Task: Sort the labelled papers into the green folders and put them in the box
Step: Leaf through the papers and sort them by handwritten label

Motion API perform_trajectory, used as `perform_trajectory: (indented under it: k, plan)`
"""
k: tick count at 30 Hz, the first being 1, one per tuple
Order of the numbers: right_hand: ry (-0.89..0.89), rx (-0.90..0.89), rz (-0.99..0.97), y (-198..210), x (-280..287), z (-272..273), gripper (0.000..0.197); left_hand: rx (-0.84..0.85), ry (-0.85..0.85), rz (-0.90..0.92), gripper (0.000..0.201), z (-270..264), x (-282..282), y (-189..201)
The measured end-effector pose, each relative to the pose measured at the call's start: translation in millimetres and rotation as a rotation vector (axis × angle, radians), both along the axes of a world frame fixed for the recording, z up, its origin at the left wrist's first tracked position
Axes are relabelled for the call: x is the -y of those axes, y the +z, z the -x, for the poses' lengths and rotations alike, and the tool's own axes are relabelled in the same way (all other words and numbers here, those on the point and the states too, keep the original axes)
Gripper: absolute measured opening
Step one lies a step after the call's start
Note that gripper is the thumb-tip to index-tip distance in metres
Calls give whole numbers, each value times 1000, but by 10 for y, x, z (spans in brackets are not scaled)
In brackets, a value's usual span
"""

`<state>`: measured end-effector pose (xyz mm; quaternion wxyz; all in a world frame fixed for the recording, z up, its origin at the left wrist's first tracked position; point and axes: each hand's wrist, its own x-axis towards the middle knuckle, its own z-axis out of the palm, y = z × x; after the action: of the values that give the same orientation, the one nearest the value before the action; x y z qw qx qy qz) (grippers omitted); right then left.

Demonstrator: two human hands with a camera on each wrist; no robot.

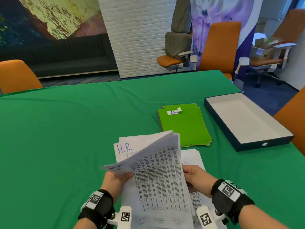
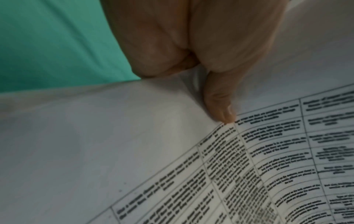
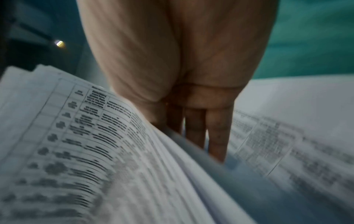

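sorting is the step in hand, as i judge it: i am leafing through the papers [image 1: 158, 171] low in the middle of the head view to see which label each one bears. my left hand [image 1: 118, 179] grips the lifted sheets at their lower left edge, thumb [image 2: 220, 109] pressed on the print in the left wrist view. my right hand [image 1: 196, 177] has its fingers [image 3: 218, 136] straight and slid in between the raised sheets and those lying flat; it pinches nothing that i can see.

under the lifted sheets lies a page marked "h.r." [image 1: 124, 148], left of centre. to the right of my hands a second pile [image 1: 191, 157] lies flat on the green cloth [image 1: 66, 129].

next, i think, i must part the h.r. sheets from the rest, then open a folder for them, keeping the loose sheets from fanning out.

counted: two hands; two heaps of paper, the sheets too many to tell; folders [image 1: 184, 126], right of centre, at least two stacked, the top one tagged "admin" [image 1: 173, 112]; one box [image 1: 247, 119], open, at the right edge, nothing in it yet.
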<state>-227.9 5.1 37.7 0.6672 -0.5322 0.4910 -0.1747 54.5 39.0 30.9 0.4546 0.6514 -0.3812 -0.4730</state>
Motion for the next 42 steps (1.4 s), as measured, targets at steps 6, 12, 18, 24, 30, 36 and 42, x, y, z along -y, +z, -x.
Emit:
perform_trajectory:
  k: [6, 12, 18, 24, 30, 36, 42]
  plan:
    - [-66, -908, 166, -485, 20, 189, 103, 159, 40, -50, 10, -333, -78, -103]
    - [-191, -959, 109, -772, -21, 273, 104, 37, 172, -26, 21, -634, -212, -180]
    - [-254, -1060, 74, -682, -6, 345, 96, -82, 233, -55, 35, -785, -247, -306]
    - [-253, -940, 30, -619, -11, 369, 67, -88, 145, 2, 33, -681, -225, -256]
    - [-280, -961, 276, -482, -24, 504, 11, -62, 136, -44, 11, -610, -164, -297]
    - [-331, -852, 490, 138, 145, 626, 7, -24, 152, -90, 6, -475, -149, -272]
    - [-332, -678, 685, 642, 278, 614, 20, -158, 170, -124, 21, -358, -132, -225]
